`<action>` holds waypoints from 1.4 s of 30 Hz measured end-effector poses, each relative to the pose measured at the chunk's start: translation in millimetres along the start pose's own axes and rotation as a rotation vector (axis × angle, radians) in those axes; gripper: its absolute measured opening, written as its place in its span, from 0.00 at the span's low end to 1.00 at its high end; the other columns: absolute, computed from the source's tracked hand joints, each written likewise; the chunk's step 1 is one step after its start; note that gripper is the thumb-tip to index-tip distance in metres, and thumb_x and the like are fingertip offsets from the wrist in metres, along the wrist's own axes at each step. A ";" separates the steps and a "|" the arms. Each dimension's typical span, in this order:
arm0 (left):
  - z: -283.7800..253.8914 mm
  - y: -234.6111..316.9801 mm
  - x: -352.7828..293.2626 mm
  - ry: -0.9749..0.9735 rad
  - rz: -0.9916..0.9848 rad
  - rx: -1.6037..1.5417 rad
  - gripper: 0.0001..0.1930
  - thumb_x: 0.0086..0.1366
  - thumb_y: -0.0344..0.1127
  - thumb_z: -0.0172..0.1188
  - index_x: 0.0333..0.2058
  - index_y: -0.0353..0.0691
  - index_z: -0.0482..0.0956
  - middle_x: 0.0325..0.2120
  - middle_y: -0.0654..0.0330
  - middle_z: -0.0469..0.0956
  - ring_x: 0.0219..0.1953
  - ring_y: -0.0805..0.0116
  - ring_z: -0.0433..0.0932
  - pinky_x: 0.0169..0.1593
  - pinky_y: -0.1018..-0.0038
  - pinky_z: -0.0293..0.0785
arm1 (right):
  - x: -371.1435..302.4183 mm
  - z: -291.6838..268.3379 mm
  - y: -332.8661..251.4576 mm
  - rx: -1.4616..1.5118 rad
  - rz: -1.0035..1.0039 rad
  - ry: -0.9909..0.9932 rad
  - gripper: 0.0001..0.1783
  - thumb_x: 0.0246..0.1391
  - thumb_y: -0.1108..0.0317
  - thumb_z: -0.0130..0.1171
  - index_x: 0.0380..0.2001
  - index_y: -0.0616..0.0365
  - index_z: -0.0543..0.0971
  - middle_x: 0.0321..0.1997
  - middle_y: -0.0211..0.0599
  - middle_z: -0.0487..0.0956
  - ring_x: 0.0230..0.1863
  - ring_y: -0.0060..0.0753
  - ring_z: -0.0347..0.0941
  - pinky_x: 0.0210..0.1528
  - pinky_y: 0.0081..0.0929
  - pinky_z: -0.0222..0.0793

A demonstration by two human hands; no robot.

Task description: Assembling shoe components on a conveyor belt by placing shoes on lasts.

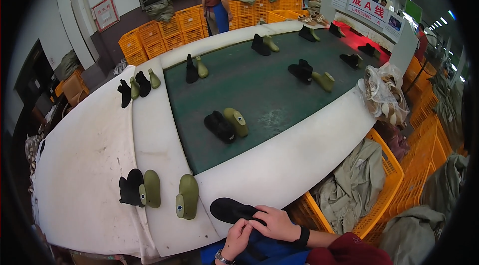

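Observation:
A black shoe upper [230,210] lies at the near edge of the white table border, its rounded toe pointing left. My right hand [275,222] is closed over its back end. Close beside it, my left hand [236,240] has its fingers pinched together at the same end, touching the upper. To the left, an olive-green shoe last [187,196] rests on the white surface. Farther left, another green last [152,188] lies against a black upper [130,187].
A green conveyor belt [269,110] carries several pairs of black uppers and green lasts. Yellow crates [394,173] stand at the right, one with grey-green cloth [352,185]. A plastic bag of shoe parts [383,94] sits on the border. Another person [215,0] stands beyond the belt.

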State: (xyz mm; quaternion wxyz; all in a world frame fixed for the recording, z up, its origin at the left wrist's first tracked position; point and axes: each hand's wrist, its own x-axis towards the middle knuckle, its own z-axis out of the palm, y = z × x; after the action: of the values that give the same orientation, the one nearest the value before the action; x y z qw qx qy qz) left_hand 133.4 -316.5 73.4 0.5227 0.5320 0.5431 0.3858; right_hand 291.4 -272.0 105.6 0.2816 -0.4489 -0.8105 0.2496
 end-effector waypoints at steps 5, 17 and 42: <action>2.5 -8.7 5.1 -0.005 -0.001 -0.088 0.08 0.63 0.33 0.49 0.28 0.36 0.69 0.22 0.66 0.71 0.26 0.82 0.66 0.31 0.83 0.65 | 4.5 3.9 3.7 0.022 -0.023 -0.016 0.12 0.49 0.60 0.53 0.28 0.57 0.77 0.36 0.42 0.76 0.33 0.43 0.74 0.32 0.31 0.71; -7.5 -38.3 0.2 -0.008 -0.224 0.016 0.09 0.60 0.34 0.52 0.26 0.34 0.72 0.19 0.61 0.76 0.23 0.76 0.74 0.30 0.80 0.70 | 5.8 11.2 13.3 -0.011 -0.109 0.091 0.09 0.49 0.64 0.52 0.23 0.56 0.75 0.25 0.33 0.75 0.25 0.38 0.73 0.24 0.30 0.69; -11.1 4.2 -10.1 0.333 0.153 0.257 0.08 0.62 0.32 0.48 0.29 0.32 0.70 0.26 0.51 0.68 0.29 0.57 0.64 0.37 0.69 0.63 | -8.4 4.4 8.5 0.173 -0.313 0.263 0.09 0.47 0.64 0.54 0.25 0.59 0.72 0.25 0.43 0.73 0.34 0.46 0.70 0.40 0.43 0.64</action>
State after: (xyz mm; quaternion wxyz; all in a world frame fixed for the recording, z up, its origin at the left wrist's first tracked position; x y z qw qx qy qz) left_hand 122.2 -324.3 80.7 0.3231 0.5630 0.6244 0.4345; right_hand 297.1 -276.0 94.9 0.4575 -0.3207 -0.8022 0.2107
